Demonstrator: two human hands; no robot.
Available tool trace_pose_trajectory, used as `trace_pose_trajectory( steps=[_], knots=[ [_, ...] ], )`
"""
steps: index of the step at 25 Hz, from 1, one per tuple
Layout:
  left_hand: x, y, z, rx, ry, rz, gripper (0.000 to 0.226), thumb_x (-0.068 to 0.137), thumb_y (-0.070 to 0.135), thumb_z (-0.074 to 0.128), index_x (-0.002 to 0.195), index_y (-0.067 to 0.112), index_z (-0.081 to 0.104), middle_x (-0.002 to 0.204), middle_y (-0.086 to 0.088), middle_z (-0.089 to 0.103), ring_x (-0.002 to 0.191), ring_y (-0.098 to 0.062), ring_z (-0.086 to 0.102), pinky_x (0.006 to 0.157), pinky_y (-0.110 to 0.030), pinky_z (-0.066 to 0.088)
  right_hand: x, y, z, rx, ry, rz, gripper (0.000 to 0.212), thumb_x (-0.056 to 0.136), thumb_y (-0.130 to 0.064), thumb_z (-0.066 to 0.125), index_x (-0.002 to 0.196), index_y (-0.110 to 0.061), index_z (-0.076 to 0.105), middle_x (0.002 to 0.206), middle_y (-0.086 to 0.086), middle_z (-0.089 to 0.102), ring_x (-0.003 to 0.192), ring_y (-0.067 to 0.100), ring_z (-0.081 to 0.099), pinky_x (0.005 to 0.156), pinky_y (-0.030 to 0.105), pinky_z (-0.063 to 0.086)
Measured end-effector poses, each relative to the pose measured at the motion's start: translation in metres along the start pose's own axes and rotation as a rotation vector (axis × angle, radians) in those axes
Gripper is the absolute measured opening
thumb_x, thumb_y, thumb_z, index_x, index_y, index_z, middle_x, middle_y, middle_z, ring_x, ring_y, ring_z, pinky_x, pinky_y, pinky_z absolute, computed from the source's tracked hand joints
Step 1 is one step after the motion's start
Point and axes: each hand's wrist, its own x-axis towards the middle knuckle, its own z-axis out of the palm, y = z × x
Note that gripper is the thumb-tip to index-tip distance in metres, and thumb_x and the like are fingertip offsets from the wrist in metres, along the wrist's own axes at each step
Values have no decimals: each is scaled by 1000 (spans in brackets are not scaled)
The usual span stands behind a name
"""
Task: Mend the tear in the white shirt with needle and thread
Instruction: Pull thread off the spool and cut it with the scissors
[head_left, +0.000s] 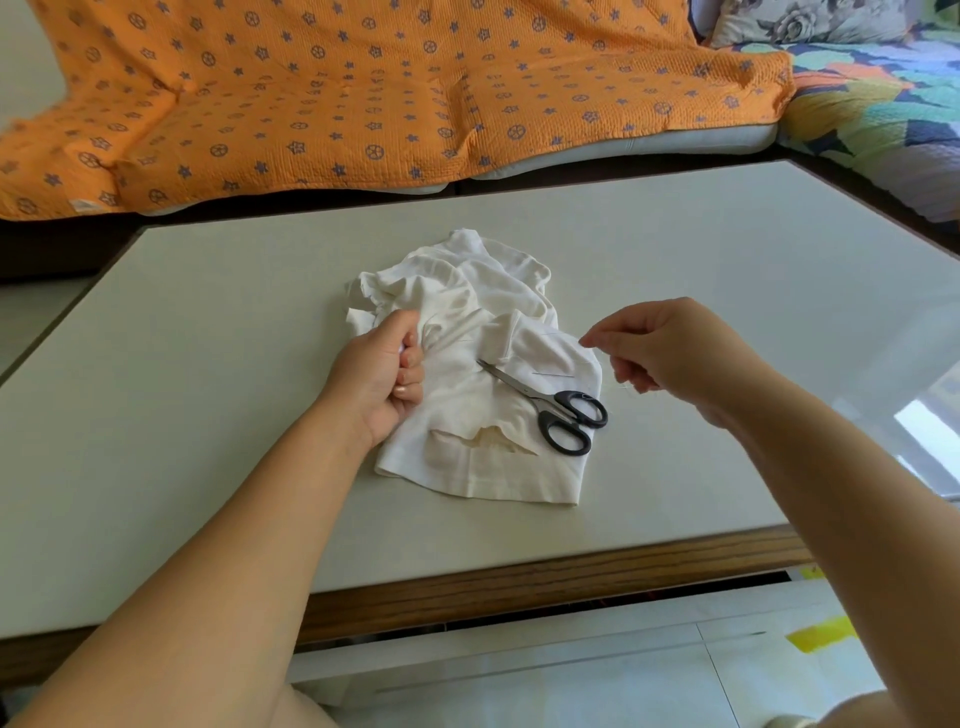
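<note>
Shirt: one white shirt (467, 291), crumpled, in the middle of the table (208, 338).
Gap: one ragged open spot (488, 439) in the shirt, close to its near hem.
Scissors: one pair (563, 415) with black handles. It lies on the right part of the shirt. The handles sit at the shirt's right edge and the closed blades point toward the table's far left corner.
Left hand: one hand (379, 371) on the shirt's left side. Its fingers are curled tight round a bunch of the cloth.
Right hand: one hand (660, 345) held up just right of the shirt, above the table. Thumb and finger are pinched together on a thread.
Thread: one thin pale strand (604, 366) hangs down from the pinch. It is very hard to see.
Sliver: one thin straight line (553, 373) on the shirt just above the scissors. It is too small to tell if it is the needle.
Table: one, with a pale top and a brown wood rim.
Cover: one orange cloth (363, 93) with blue stars, spread on the sofa past the table's far edge.
Quilt: one bright, many-coloured quilt (872, 104) past the far right corner.
Pillow: one flowery pillow (800, 21) behind the quilt.
</note>
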Motion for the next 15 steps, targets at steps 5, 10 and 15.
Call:
trace_pose_trajectory(
  steps=[5,10,15],
  knots=[
    [1,-1,-3,33,8,10,33,91,22,55,62,23,40,53,6,28,41,-6,19,36,-17,14,2,9,-10,-127,65,27,20,93,-14,57,86,-18,74,57,-3,60,43,7,49,54,24,41],
    [-3,-3,0,74,21,14,34,90,24,58,61,23,41,53,6,28,41,-7,19,36,-17,14,4,20,-9,-303,70,31,25,94,-9,48,92,-15,73,65,1,64,52,13,56,50,23,38],
    [-8,-4,5,172,-44,-6,35,92,34,61,65,23,42,53,6,31,42,-8,21,37,-18,19,6,23,-2,-322,25,37,26,95,-12,46,100,-16,72,77,1,69,59,13,63,55,23,43]
  ],
)
